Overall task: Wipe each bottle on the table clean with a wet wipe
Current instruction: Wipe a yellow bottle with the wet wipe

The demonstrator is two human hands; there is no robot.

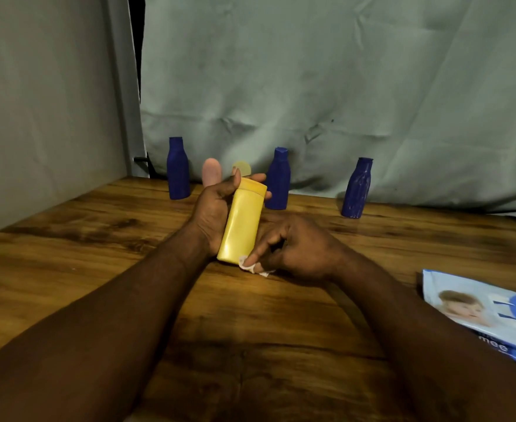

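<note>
**Above the table [98, 254], a yellow bottle [243, 226] is wiped**

At the near right, a pack of wipes [488, 315] is laid flat. A wet wipe [247, 264] is pinched by the right hand [296, 248] against the tilted yellow bottle's lower end. The yellow bottle is gripped by the curled left hand [214, 211]. Three blue bottles [178, 172] [278, 182] [357, 190] are stood upright by the backdrop.

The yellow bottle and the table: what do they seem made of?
The yellow bottle looks plastic, smooth and satin: a soft highlight near its base. The table is wood or wood-look laminate: brown grain shows, but I cannot tell which.
</note>
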